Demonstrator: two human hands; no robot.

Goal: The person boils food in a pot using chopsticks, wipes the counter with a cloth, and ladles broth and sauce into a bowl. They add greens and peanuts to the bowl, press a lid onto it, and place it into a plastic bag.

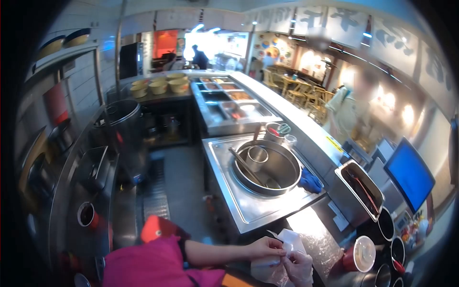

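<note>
At the bottom centre, my left hand point(268, 248) reaches in from a magenta sleeve and pinches a thin, white, crinkled piece of plastic point(290, 237). My right hand point(298, 268), which looks covered by a clear plastic glove, meets it there with its fingers closed on the same plastic. The fingertips of both hands are right together. Part of the white plastic spreads above the hands and below them. A shiny, clear-wrapped surface point(315, 239) lies just to the right.
A large metal pot point(275, 191) with a ladle sits in the steel counter point(224, 201) ahead. Beyond are food trays point(241, 95) and yellow bowls point(158, 87). To the right stand a lidded red cup point(359, 253), dark containers and a blue screen point(410, 174). A person point(351, 107) stands across the counter.
</note>
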